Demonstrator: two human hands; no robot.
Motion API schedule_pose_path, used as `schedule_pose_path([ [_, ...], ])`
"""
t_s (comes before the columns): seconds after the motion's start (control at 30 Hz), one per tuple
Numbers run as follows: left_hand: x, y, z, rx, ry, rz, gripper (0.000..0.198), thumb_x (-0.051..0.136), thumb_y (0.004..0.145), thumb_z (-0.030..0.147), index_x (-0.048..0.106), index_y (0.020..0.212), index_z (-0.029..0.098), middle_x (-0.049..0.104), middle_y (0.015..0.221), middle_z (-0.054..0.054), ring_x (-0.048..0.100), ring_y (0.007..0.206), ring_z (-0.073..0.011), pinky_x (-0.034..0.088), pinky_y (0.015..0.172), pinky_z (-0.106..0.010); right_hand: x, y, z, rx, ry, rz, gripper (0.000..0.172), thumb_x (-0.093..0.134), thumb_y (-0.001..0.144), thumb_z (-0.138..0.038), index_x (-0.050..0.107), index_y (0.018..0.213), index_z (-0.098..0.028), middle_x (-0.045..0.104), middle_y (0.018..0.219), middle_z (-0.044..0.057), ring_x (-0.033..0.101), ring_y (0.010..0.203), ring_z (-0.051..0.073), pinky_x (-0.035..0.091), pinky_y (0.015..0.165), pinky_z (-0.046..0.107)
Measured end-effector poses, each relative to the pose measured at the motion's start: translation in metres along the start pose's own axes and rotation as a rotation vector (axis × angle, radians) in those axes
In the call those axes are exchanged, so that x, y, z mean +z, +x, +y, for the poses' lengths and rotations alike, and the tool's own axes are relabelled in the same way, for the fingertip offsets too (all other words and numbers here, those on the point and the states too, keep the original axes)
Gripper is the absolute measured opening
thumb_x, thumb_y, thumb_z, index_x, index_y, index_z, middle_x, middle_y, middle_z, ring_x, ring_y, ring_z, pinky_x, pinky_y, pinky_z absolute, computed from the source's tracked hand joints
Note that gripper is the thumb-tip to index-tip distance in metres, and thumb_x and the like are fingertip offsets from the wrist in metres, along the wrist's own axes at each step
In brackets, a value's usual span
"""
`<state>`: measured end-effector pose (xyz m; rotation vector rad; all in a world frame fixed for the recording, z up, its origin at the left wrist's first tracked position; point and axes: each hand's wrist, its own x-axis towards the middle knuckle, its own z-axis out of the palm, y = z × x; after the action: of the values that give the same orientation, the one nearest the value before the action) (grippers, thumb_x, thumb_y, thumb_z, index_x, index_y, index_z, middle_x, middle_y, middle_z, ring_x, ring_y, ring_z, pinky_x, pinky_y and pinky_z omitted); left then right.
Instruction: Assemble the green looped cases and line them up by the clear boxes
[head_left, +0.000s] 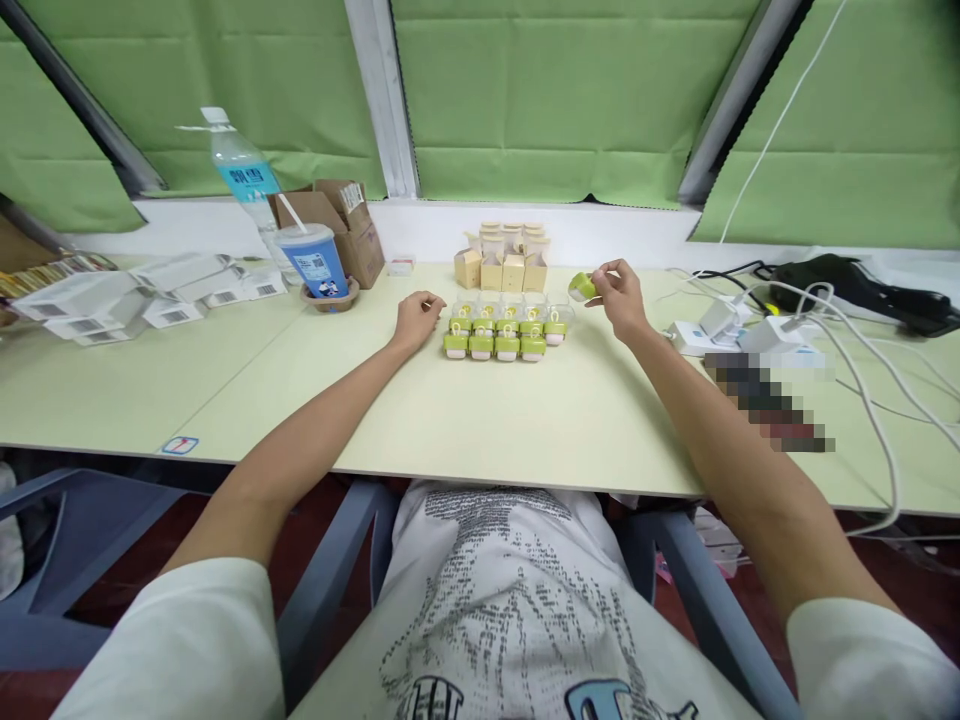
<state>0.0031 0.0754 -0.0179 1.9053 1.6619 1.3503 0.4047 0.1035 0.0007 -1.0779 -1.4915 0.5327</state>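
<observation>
Green rows (507,347): lots lined up already.
Right hand (624,303): pinching one green thing (582,288), two o'clock from the rows, not lined up yet.
Left hand (417,320): curled, nine o'clock; can't tell if it's holding anything.

The far side of the room is lined with green blinds (577,100), parted by a pale upright post (382,100) and slanted-looking frames (739,110). Beneath them, a low white wall (637,232) is seen, against which a long pale yellow-green surface (600,430) is set. The surface is crossed by a thin seam at the left. A blue-grey chair (705,610) is placed at its front edge; another chair (97,540) is seen farther left. The dark red floor (142,570) is left dim, while the surface is brightly lit.
</observation>
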Motion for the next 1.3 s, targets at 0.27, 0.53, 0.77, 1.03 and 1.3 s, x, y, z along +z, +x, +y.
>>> schedule_pose_path([
  [0.27,0.001,0.000,0.001,0.064,0.056,-0.019,0.020,0.063,0.097,0.017,0.080,0.086,0.017,0.080,0.104,-0.008,0.069,0.083,-0.0180,0.057,0.096,-0.035,0.018,-0.018,-0.008,-0.133,-0.324,-0.063,0.038,0.061,0.103,-0.067,0.059,0.098,-0.029,0.074,0.095,0.007,0.070,0.095,0.029,0.058,0.092,0.046],
  [0.53,0.001,0.000,0.004,0.093,0.103,-0.028,0.021,0.062,0.097,0.018,0.077,0.083,0.018,0.078,0.101,-0.007,0.066,0.084,-0.0192,0.055,0.098,-0.037,0.021,-0.023,-0.013,-0.193,-0.481,-0.101,0.037,0.049,0.108,-0.064,0.061,0.101,-0.031,0.081,0.103,0.009,0.075,0.095,0.034,0.055,0.088,0.047],
  [0.77,0.001,0.001,0.004,0.088,0.126,-0.040,0.020,0.063,0.097,0.019,0.077,0.083,0.019,0.078,0.102,-0.008,0.067,0.086,-0.0198,0.055,0.098,-0.037,0.020,-0.023,-0.012,-0.238,-0.477,-0.073,0.041,0.048,0.109,-0.069,0.062,0.101,-0.031,0.080,0.100,0.008,0.076,0.092,0.033,0.056,0.084,0.046],
  [1.03,0.001,0.002,0.004,0.079,0.124,-0.043,0.018,0.063,0.096,0.020,0.076,0.083,0.020,0.078,0.100,-0.007,0.066,0.086,-0.0194,0.055,0.098,-0.036,0.022,-0.025,-0.015,-0.289,-0.454,-0.078,0.039,0.041,0.111,-0.063,0.060,0.102,-0.030,0.077,0.104,0.010,0.072,0.096,0.032,0.057,0.086,0.046],
  [1.3,0.000,0.000,0.007,0.052,0.070,-0.045,0.015,0.064,0.095,0.020,0.075,0.085,0.020,0.081,0.102,-0.008,0.068,0.087,-0.0203,0.057,0.100,-0.037,0.024,-0.030,-0.011,-0.229,-0.521,-0.169,0.024,0.052,0.107,-0.046,0.068,0.105,-0.028,0.079,0.108,0.011,0.070,0.103,0.034,0.055,0.093,0.047],
])
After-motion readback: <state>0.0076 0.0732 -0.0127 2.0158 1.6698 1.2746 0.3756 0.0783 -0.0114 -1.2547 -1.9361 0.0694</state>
